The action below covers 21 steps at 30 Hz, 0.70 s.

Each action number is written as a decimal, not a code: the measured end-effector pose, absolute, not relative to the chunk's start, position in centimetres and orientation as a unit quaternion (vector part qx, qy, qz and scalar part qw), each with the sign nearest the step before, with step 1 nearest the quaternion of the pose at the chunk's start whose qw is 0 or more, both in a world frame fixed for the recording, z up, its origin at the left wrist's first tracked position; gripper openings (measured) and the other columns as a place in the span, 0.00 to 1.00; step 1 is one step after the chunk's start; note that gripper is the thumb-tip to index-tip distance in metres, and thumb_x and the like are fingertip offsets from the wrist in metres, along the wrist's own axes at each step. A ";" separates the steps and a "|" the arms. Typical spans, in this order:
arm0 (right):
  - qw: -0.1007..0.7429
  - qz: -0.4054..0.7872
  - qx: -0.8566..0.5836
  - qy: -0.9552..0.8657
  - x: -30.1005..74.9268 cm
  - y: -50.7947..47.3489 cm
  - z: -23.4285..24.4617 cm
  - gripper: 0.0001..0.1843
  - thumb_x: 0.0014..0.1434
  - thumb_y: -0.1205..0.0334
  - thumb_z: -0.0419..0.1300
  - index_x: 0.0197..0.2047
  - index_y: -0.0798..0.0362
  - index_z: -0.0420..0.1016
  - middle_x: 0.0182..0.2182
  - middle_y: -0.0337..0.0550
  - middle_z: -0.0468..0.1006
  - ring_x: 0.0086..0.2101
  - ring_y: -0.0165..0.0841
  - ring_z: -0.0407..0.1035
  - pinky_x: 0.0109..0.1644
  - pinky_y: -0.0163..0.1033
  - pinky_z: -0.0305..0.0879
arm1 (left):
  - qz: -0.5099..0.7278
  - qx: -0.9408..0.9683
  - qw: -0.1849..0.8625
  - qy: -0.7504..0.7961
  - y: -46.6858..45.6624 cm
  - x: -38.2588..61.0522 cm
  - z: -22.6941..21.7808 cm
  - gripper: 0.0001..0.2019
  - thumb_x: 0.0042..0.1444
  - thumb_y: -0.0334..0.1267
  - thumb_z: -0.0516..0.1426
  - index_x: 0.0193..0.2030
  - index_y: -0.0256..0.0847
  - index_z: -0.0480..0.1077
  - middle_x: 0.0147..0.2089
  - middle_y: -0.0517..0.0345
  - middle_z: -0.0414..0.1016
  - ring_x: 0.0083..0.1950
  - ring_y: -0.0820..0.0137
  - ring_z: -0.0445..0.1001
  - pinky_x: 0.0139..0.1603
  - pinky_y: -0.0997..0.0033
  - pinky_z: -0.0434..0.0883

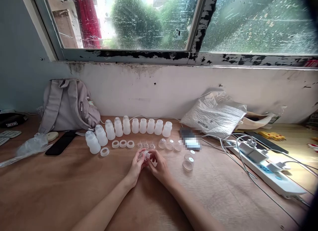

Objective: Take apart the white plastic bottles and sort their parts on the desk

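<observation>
Head cam: left hand and right hand are together mid-table — fingertips pinching a small translucent piece, too tiny to ID. Looks roughly halfway to me: 5 capped bottles far left, 5 uncapped bottles to their right — plus 4 rings, 3 clear teats and some clear caps lying loose.

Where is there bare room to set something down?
The widest bare patch is left of the left hand, nearer than the black phone. Another is right of the right hand, nearer than the clear cup, up to the loose cables. It is crowded beyond both hands, with white rings and bottles, and around the power strip.
</observation>
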State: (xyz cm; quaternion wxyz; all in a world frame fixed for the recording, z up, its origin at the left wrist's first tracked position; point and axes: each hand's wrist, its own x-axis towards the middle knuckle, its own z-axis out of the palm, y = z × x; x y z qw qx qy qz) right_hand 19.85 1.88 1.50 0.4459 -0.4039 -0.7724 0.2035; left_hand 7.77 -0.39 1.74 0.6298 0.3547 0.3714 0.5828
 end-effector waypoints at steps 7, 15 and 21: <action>0.485 0.258 -0.456 -0.700 20.4 2.0 2.0 0.09 0.54 0.62 0.51 0.39 0.53 0.65 0.28 0.41 0.68 0.23 0.27 0.62 0.28 0.33 0.62 | 0.568 0.330 0.651 0.380 -0.2 7.6 1.6 0.18 0.52 0.46 0.54 0.48 0.43 0.63 0.40 0.53 0.73 0.39 0.69 0.73 0.38 0.73 0.68; 0.448 0.340 -0.477 -0.675 20.6 3.1 1.2 0.13 0.52 0.54 0.54 0.30 0.55 0.71 0.27 0.43 0.73 0.25 0.31 0.65 0.28 0.35 0.63 | 0.537 0.321 0.674 0.392 -0.3 7.6 1.7 0.17 0.51 0.45 0.54 0.45 0.38 0.64 0.35 0.51 0.75 0.32 0.68 0.75 0.32 0.72 0.69; 0.448 0.381 -0.473 -0.656 20.3 2.8 1.0 0.14 0.53 0.52 0.53 0.33 0.56 0.70 0.26 0.43 0.73 0.22 0.29 0.64 0.23 0.33 0.61 | 0.523 0.385 0.628 0.429 -0.3 7.4 2.0 0.19 0.48 0.47 0.56 0.44 0.38 0.64 0.32 0.53 0.74 0.28 0.69 0.75 0.28 0.74 0.69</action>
